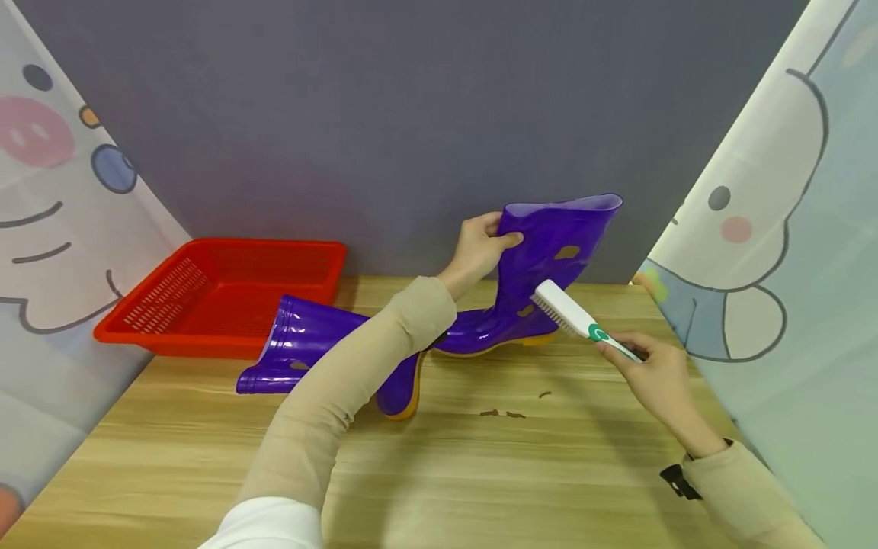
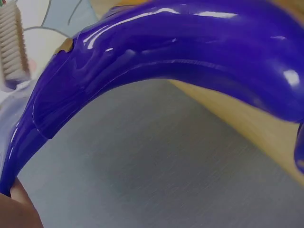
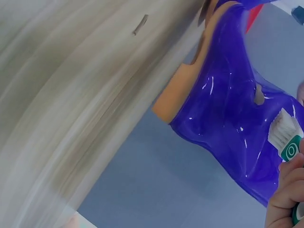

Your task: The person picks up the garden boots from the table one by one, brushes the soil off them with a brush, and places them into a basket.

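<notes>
A purple rain boot (image 1: 549, 236) with brownish patches stands on its yellow sole, its shaft leaning right. My left hand (image 1: 478, 245) pinches the top rim of that shaft, thumb on the outside. In my right hand (image 1: 655, 374) is the handle of a white and green scrub brush (image 1: 565, 306); its bristles face the boot near the ankle, close to a brown patch (image 1: 526, 311). The right wrist view shows the brush head (image 3: 285, 130) over the shaft. A second purple boot (image 1: 312, 335) lies on its side at the left, partly hidden by my left sleeve.
A red plastic basket (image 1: 226, 343) stands at the back left of the wooden table (image 1: 480, 473). Several small brown bits (image 1: 516, 415) lie in front of the upright boot. A grey wall (image 1: 411, 114) rises behind, with cartoon-printed curtains (image 1: 754, 229) on both sides.
</notes>
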Action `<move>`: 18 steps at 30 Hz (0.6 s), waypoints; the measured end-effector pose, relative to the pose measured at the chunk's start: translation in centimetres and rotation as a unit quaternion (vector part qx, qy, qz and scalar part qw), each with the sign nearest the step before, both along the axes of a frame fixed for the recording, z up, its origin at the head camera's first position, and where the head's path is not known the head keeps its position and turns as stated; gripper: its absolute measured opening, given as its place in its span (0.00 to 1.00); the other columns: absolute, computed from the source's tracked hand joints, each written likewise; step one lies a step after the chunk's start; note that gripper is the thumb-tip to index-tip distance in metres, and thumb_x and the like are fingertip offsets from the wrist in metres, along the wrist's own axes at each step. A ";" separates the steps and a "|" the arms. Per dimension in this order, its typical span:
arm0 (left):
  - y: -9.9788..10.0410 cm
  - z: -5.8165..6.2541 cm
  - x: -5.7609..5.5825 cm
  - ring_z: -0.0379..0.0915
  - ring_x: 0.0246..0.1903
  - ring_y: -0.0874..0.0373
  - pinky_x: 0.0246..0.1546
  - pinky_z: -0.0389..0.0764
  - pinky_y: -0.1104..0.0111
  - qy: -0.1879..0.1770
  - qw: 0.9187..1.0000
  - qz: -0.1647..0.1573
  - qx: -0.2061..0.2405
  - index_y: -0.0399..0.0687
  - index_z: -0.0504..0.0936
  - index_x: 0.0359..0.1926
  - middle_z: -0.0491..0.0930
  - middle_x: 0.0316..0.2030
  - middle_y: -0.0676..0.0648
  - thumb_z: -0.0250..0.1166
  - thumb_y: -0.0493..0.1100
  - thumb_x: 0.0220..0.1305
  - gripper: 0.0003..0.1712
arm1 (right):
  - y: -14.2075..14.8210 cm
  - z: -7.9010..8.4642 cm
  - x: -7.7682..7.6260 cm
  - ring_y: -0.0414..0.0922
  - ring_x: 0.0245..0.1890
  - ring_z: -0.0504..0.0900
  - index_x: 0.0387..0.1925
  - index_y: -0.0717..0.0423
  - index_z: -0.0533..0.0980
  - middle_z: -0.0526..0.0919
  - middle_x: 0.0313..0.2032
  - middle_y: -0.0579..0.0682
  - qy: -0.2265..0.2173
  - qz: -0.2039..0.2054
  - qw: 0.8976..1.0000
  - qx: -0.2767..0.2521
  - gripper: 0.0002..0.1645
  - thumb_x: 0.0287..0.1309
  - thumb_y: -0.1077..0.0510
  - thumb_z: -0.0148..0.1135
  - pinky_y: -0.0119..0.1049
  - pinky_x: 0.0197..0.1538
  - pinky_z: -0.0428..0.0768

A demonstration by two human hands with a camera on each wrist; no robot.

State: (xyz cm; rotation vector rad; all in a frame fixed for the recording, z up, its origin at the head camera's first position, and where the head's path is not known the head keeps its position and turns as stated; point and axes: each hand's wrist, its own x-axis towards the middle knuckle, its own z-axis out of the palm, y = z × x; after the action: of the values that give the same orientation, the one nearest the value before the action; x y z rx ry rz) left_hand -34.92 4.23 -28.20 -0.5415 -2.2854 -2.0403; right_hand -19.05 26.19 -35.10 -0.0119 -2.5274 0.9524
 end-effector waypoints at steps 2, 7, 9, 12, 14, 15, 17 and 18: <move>-0.4 -0.5 -0.2 0.81 0.37 0.56 0.40 0.79 0.73 -0.013 1.000 -0.004 -0.014 0.41 0.78 0.50 0.83 0.40 0.42 0.65 0.36 0.56 0.19 | 0.1 -0.1 0.1 0.32 0.17 0.70 0.36 0.64 0.81 0.84 0.26 0.57 0.005 -0.006 1.000 -0.004 0.15 0.50 0.56 0.67 0.26 0.19 0.69; -1.7 -2.3 -0.3 0.79 0.43 0.56 0.46 0.78 0.72 -0.077 0.995 -0.022 -0.058 0.43 0.73 0.57 0.81 0.45 0.43 0.64 0.39 0.58 0.24 | -0.1 -0.7 0.3 0.32 0.17 0.70 0.37 0.64 0.81 0.84 0.27 0.57 -0.012 -0.009 1.000 -0.007 0.16 0.51 0.55 0.67 0.27 0.19 0.69; -2.1 -2.8 -0.1 0.79 0.44 0.56 0.48 0.77 0.70 -0.088 0.994 -0.025 -0.057 0.42 0.72 0.57 0.81 0.47 0.43 0.63 0.39 0.59 0.25 | -0.3 -1.0 0.3 0.31 0.18 0.71 0.38 0.63 0.81 0.84 0.28 0.57 -0.019 -0.008 1.000 -0.009 0.17 0.51 0.54 0.67 0.27 0.19 0.70; -2.5 -3.1 0.1 0.78 0.45 0.56 0.49 0.77 0.69 -0.089 0.995 -0.014 -0.047 0.41 0.72 0.57 0.81 0.46 0.43 0.63 0.39 0.59 0.24 | -0.5 -1.4 0.2 0.30 0.19 0.72 0.38 0.64 0.81 0.84 0.29 0.59 -0.016 -0.007 1.000 -0.018 0.17 0.51 0.55 0.67 0.26 0.20 0.71; -2.6 -3.2 0.1 0.78 0.44 0.56 0.47 0.78 0.68 -0.094 0.995 -0.003 -0.040 0.40 0.74 0.55 0.81 0.45 0.43 0.63 0.40 0.59 0.23 | -0.6 -1.5 0.0 0.30 0.19 0.73 0.38 0.64 0.81 0.84 0.29 0.59 -0.011 -0.007 1.000 -0.024 0.16 0.51 0.55 0.67 0.26 0.20 0.72; -2.7 -3.3 0.1 0.78 0.44 0.56 0.46 0.78 0.68 -0.099 0.994 0.003 -0.039 0.39 0.74 0.54 0.81 0.45 0.43 0.63 0.41 0.59 0.22 | -0.6 -1.6 0.0 0.30 0.19 0.73 0.37 0.64 0.81 0.84 0.29 0.59 -0.009 -0.007 1.000 -0.026 0.16 0.51 0.55 0.67 0.25 0.20 0.72; -2.8 -3.3 0.2 0.78 0.43 0.57 0.44 0.78 0.69 -0.106 0.993 0.016 -0.040 0.39 0.75 0.53 0.81 0.44 0.43 0.63 0.43 0.59 0.22 | -0.7 -1.7 -0.1 0.29 0.19 0.73 0.37 0.64 0.81 0.84 0.29 0.59 -0.006 -0.006 1.000 -0.030 0.16 0.51 0.55 0.67 0.25 0.21 0.73; -2.9 -3.4 0.1 0.78 0.42 0.57 0.43 0.78 0.70 -0.108 0.993 0.021 -0.040 0.39 0.76 0.52 0.81 0.44 0.43 0.63 0.44 0.59 0.22 | -0.7 -1.8 -0.1 0.29 0.19 0.74 0.37 0.64 0.81 0.84 0.29 0.59 -0.002 -0.006 1.000 -0.031 0.15 0.51 0.56 0.67 0.24 0.21 0.73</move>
State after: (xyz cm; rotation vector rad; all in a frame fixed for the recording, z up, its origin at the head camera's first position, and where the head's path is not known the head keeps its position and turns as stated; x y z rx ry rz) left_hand -34.78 1.37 -31.62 -0.2837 -2.4825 -2.0891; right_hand -19.19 25.48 -36.90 -0.0483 -2.4986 1.0256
